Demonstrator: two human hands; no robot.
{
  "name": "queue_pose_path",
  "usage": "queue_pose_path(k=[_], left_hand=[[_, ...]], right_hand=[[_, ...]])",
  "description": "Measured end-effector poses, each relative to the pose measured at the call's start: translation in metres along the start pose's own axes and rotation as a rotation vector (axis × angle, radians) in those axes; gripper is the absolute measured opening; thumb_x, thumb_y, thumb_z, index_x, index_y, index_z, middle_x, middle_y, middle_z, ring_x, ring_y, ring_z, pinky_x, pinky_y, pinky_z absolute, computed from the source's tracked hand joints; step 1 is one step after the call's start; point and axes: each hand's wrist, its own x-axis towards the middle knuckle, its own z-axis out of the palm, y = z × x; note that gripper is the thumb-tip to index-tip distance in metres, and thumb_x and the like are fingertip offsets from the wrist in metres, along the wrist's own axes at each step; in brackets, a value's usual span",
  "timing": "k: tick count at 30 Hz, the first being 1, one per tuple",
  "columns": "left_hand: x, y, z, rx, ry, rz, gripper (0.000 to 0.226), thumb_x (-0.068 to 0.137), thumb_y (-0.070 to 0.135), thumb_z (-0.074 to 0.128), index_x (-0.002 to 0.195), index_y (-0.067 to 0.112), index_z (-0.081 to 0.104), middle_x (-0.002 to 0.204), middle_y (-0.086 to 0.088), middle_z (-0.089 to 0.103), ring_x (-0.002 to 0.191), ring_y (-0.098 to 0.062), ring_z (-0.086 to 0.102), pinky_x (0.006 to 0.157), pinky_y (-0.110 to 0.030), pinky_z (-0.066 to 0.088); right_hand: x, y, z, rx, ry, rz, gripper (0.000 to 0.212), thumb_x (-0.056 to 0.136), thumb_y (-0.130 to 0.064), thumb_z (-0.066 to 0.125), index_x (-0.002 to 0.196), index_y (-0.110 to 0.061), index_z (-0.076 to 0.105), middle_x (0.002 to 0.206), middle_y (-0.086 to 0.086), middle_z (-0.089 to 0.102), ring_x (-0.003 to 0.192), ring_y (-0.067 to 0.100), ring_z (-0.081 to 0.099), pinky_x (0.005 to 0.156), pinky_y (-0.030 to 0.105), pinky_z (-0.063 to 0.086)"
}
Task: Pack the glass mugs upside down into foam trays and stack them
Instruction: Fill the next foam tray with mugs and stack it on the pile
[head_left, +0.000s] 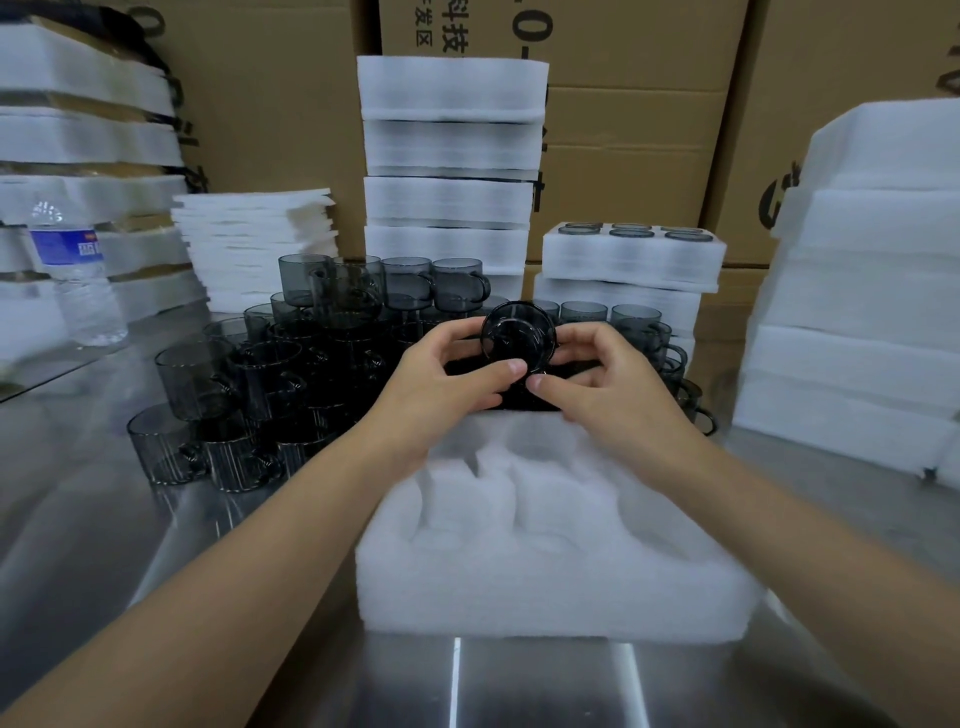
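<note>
The glass mug between the fingers is smoky dark grey and see-through. Below the fingers, the foam tray is plain white. Left of them, the loose mugs are the same smoky grey. Beyond them, the cardboard boxes are brown with black print. Far left, the clear water bottle has a blue label.

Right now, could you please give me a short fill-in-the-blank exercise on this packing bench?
The left hand and the right hand together grip ____ glass mug.
The water bottle stands on the person's ____ side.
The foam tray beneath the hands is ____ in colour.
Missing words: one, left, white.
</note>
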Motion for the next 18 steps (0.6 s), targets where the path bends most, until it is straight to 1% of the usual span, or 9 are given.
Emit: queue_pose_path(k=[1, 3, 6, 8, 11, 13, 16, 18], left_hand=[[-0.0002, 0.0004, -0.0002, 0.008, -0.006, 0.002, 0.05, 0.077, 0.014, 0.076, 0.123, 0.017, 0.058, 0.116, -0.002, 0.065, 0.092, -0.015, 0.07, 0.068, -0.02, 0.054], [-0.0005, 0.0006, -0.001, 0.02, -0.021, 0.0, 0.047, 0.079, 0.013, 0.074, 0.123, 0.018, 0.058, 0.119, -0.001, 0.064, 0.093, -0.016, 0.07, 0.069, -0.021, 0.054], [-0.0001, 0.0015, -0.001, 0.015, -0.031, -0.026, 0.041, 0.086, 0.012, 0.067, 0.125, 0.017, 0.058, 0.121, -0.002, 0.063, 0.091, -0.018, 0.071, 0.07, -0.022, 0.054], [0.0003, 0.0028, -0.001, -0.005, -0.022, -0.048, 0.036, 0.089, 0.012, 0.063, 0.125, 0.015, 0.058, 0.117, -0.006, 0.065, 0.089, -0.021, 0.071, 0.068, -0.022, 0.054], [0.0, 0.0051, -0.0015, -0.051, -0.004, -0.078, 0.03, 0.089, 0.011, 0.062, 0.119, 0.013, 0.059, 0.11, -0.01, 0.067, 0.083, -0.023, 0.072, 0.063, -0.022, 0.055], [-0.001, 0.0062, -0.0026, -0.081, -0.011, -0.088, 0.022, 0.089, 0.009, 0.062, 0.11, 0.015, 0.061, 0.109, -0.011, 0.067, 0.081, -0.024, 0.072, 0.062, -0.022, 0.055], [-0.0012, 0.0077, -0.0053, -0.112, -0.051, -0.106, 0.017, 0.089, 0.01, 0.062, 0.105, 0.017, 0.062, 0.105, -0.011, 0.07, 0.082, -0.024, 0.072, 0.065, -0.023, 0.056], [-0.0023, 0.0088, -0.0073, -0.104, -0.109, -0.118, 0.023, 0.085, 0.016, 0.067, 0.107, 0.017, 0.061, 0.103, -0.008, 0.072, 0.085, -0.023, 0.072, 0.066, -0.023, 0.055]], right_hand=[[-0.0004, -0.0004, -0.0001, -0.019, -0.007, -0.004, 0.045, 0.08, -0.025, 0.075, 0.12, -0.028, 0.054, 0.11, -0.011, 0.06, 0.076, 0.011, 0.06, 0.078, 0.036, 0.054], [-0.0012, -0.0007, -0.0003, -0.046, -0.017, -0.012, 0.049, 0.081, -0.026, 0.074, 0.125, -0.031, 0.053, 0.116, -0.014, 0.058, 0.074, 0.009, 0.06, 0.075, 0.033, 0.055], [-0.002, -0.0013, -0.0009, -0.042, -0.014, -0.014, 0.048, 0.081, -0.026, 0.074, 0.123, -0.034, 0.054, 0.117, -0.016, 0.057, 0.073, 0.008, 0.06, 0.075, 0.031, 0.054], [-0.0022, -0.0018, -0.0012, -0.042, -0.016, -0.017, 0.046, 0.081, -0.025, 0.074, 0.122, -0.034, 0.054, 0.117, -0.015, 0.057, 0.072, 0.008, 0.059, 0.076, 0.033, 0.055], [-0.0033, -0.0029, -0.0016, -0.052, -0.028, -0.039, 0.043, 0.081, -0.025, 0.073, 0.118, -0.036, 0.054, 0.117, -0.014, 0.057, 0.07, 0.008, 0.058, 0.072, 0.031, 0.055], [-0.0047, -0.0041, -0.0015, -0.058, -0.035, -0.061, 0.042, 0.081, -0.025, 0.073, 0.117, -0.037, 0.054, 0.117, -0.013, 0.056, 0.07, 0.008, 0.059, 0.068, 0.028, 0.053], [-0.0068, -0.0057, -0.0017, -0.039, -0.031, -0.088, 0.042, 0.079, -0.027, 0.074, 0.116, -0.035, 0.055, 0.121, -0.011, 0.055, 0.074, 0.011, 0.062, 0.075, 0.031, 0.055], [-0.0082, -0.0073, -0.0011, -0.011, -0.03, -0.095, 0.041, 0.078, -0.03, 0.074, 0.114, -0.034, 0.055, 0.122, -0.012, 0.055, 0.076, 0.013, 0.065, 0.079, 0.032, 0.055]])
